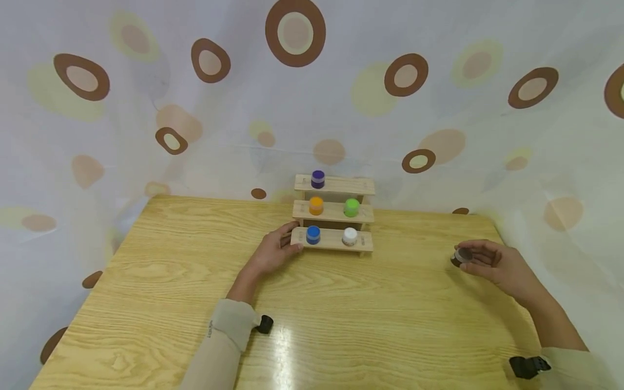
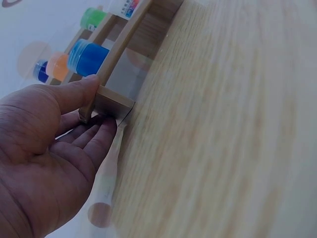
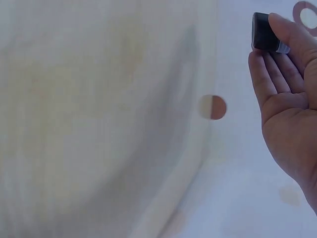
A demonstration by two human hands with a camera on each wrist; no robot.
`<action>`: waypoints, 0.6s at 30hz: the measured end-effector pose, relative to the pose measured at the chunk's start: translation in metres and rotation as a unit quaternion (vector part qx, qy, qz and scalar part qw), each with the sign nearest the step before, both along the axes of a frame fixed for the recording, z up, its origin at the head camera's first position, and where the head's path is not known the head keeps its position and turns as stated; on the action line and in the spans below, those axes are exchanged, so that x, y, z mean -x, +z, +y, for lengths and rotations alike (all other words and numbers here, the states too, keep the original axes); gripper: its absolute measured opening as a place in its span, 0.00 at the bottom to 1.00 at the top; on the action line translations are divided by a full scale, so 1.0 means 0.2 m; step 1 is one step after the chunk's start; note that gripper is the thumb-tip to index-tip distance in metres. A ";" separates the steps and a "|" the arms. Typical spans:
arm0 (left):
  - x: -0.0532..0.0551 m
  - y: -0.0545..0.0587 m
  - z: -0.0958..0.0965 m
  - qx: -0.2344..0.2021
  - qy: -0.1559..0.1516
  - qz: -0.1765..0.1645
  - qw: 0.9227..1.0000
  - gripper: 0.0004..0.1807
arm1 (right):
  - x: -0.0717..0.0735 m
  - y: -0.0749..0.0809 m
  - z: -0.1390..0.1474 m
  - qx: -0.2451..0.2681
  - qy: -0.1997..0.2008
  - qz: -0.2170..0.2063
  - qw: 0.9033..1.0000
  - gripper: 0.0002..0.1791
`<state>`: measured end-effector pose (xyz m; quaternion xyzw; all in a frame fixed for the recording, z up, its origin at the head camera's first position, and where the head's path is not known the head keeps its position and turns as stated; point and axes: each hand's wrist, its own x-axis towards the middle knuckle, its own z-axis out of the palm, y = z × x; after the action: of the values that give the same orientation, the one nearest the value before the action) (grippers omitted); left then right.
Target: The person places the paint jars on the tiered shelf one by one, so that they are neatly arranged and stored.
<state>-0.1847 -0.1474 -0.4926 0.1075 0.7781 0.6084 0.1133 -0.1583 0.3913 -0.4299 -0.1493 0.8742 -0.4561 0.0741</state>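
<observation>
Two sleeved forearms reach in from the bottom edge over a pale wooden surface [image 1: 341, 325]. On the right side, the right hand [image 1: 497, 262] pinches a small dark jar [image 1: 461, 255] between thumb and fingertips; from the head view it is unclear whether the jar rests on the surface or sits just above it, near the right edge. The right wrist view shows the same dark jar [image 3: 265, 32] held at the fingertips [image 3: 285, 34], with the palm facing the camera.

Well apart from it, toward the middle of the surface, the left hand [image 1: 274, 250] grips the left end of a small three-step wooden rack [image 1: 334, 214]. In the left wrist view the thumb lies on top of the lowest step [image 2: 106, 101] and the fingers [image 2: 96, 136] curl underneath it.

On the lowest step stand a blue jar [image 1: 313, 234] on the left and a white jar [image 1: 349, 236] on the right. The middle step carries an orange jar [image 1: 316, 205] and a green jar [image 1: 351, 207]. A purple jar [image 1: 318, 179] stands alone on the left of the top step.

Behind the surface hangs a white curtain [image 1: 146, 135] printed with brown and yellow-green rings.
</observation>
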 end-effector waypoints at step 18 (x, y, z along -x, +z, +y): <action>0.00 0.00 0.00 0.009 -0.005 0.014 1.000 0.37 | 0.36 0.26 -0.56 0.031 0.018 0.000 0.999 0.26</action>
<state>-0.1853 -0.1483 -0.4920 0.1189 0.7842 0.5995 0.1069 -0.2299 0.2786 -0.3782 -0.1668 0.8570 -0.4813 0.0778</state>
